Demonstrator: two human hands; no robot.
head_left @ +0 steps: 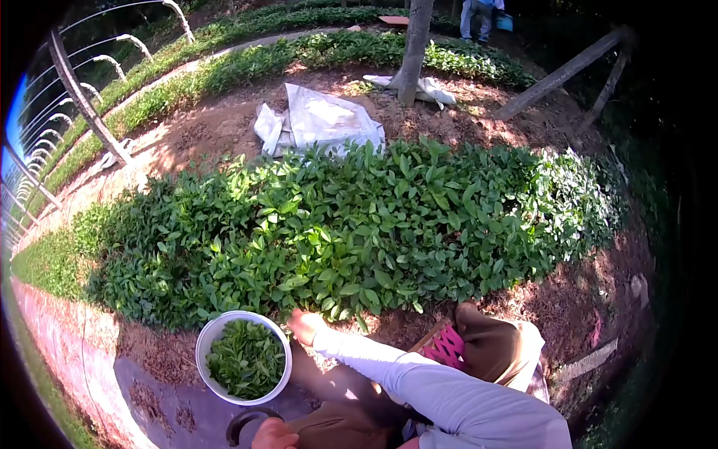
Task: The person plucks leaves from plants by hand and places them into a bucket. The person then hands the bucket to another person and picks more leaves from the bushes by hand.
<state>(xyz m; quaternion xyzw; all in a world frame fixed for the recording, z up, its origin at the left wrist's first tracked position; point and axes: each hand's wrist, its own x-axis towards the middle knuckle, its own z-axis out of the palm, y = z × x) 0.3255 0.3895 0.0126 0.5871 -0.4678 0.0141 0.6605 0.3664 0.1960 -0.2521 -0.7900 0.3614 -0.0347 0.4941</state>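
Observation:
From the lower right, a light grey sleeve reaches to my right hand (305, 326), its fingers drawn together at the front edge of the leafy green plants (344, 247), just right of the bucket. What they hold is too small to tell. My left hand (274, 434) is low at the bottom edge, fingers curled, beside a dark curved object (245, 425); its contents are hidden. The white round bucket (203, 361) holds many loose green leaves (245, 359).
Behind the plant row lie white sheets (329, 120) near a post (415, 56). Slanting poles (561, 75) stand at the right, hoops (131, 45) at the left. A person (477, 19) with a blue bucket (504, 22) is far back. A pink laced item (445, 346) is near my knee.

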